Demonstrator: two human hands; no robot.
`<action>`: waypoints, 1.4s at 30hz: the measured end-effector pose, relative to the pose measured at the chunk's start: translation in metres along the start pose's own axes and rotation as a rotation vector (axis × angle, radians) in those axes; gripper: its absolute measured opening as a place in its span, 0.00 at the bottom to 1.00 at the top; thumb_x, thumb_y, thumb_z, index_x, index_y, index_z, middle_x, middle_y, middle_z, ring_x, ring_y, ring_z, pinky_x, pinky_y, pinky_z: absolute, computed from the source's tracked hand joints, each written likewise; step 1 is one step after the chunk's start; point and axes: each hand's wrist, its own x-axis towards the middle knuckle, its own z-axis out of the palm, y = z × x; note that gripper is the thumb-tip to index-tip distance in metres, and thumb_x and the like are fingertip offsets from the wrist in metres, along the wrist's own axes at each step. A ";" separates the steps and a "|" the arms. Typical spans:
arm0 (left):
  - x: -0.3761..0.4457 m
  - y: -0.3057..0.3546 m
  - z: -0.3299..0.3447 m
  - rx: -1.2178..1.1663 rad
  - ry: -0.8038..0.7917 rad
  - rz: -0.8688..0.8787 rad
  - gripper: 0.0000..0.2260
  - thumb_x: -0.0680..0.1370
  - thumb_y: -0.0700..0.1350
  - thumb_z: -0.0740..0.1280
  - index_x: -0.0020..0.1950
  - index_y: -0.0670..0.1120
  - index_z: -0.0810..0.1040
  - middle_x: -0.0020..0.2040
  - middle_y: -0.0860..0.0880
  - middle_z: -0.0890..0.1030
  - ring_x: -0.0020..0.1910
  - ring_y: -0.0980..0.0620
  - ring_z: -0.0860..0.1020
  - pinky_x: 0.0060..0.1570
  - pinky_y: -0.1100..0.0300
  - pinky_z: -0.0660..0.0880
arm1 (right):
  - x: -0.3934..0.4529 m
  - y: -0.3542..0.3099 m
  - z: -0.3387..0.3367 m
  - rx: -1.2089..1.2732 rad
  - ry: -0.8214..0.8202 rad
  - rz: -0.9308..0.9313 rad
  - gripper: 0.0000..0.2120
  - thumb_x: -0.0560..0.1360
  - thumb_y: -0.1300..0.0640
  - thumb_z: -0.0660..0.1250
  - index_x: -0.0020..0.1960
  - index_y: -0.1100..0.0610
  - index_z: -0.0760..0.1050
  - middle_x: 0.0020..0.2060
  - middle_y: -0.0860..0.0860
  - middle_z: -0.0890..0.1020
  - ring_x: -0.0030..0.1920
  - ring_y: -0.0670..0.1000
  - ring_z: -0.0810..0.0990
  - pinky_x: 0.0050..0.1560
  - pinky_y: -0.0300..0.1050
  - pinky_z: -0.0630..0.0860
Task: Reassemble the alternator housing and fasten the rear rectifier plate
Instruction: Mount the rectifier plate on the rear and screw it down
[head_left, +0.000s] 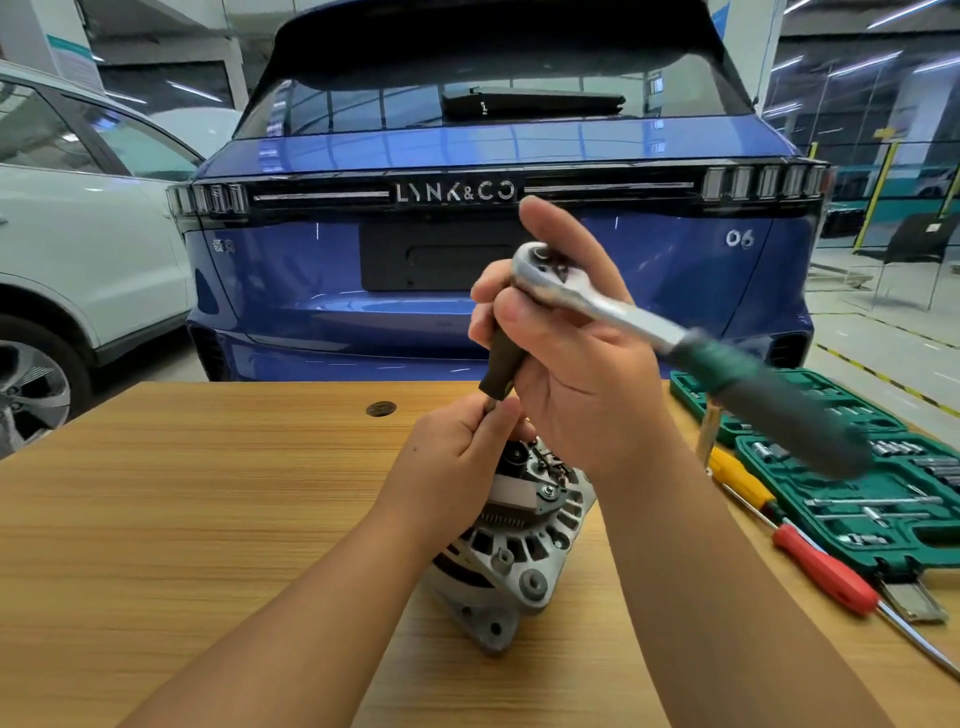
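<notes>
A silver alternator stands on the wooden table, its rear rectifier side facing up. My right hand grips the head of a chrome ratchet whose green handle sticks out to the right, blurred. A dark extension bar runs from the ratchet head down toward the alternator's top. My left hand pinches the bar's lower end just above the rectifier plate. The tip of the tool and the fastener under it are hidden by my fingers.
An open green socket case lies at the right of the table. Beside it lie a yellow-handled screwdriver and a red-handled screwdriver. A blue car stands right behind the table, a white car at the left.
</notes>
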 end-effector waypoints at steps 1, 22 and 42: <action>0.000 -0.001 0.000 -0.001 0.002 -0.004 0.20 0.84 0.55 0.58 0.35 0.71 0.77 0.30 0.67 0.77 0.31 0.68 0.75 0.30 0.74 0.67 | 0.001 0.000 -0.001 0.027 -0.044 -0.015 0.21 0.75 0.66 0.71 0.62 0.46 0.80 0.45 0.54 0.81 0.44 0.53 0.77 0.52 0.46 0.76; 0.001 -0.010 0.003 0.006 -0.024 -0.040 0.10 0.83 0.59 0.58 0.46 0.65 0.78 0.39 0.60 0.83 0.38 0.59 0.80 0.42 0.49 0.78 | 0.002 -0.001 0.002 -0.118 0.206 0.148 0.10 0.73 0.53 0.72 0.53 0.53 0.80 0.32 0.46 0.78 0.34 0.47 0.76 0.45 0.45 0.78; 0.001 -0.013 0.003 -0.017 0.008 0.007 0.16 0.83 0.61 0.59 0.36 0.69 0.78 0.27 0.64 0.77 0.27 0.64 0.73 0.30 0.67 0.66 | 0.001 -0.005 -0.015 0.302 -0.197 0.209 0.26 0.73 0.47 0.73 0.68 0.56 0.74 0.51 0.58 0.80 0.49 0.57 0.75 0.56 0.48 0.73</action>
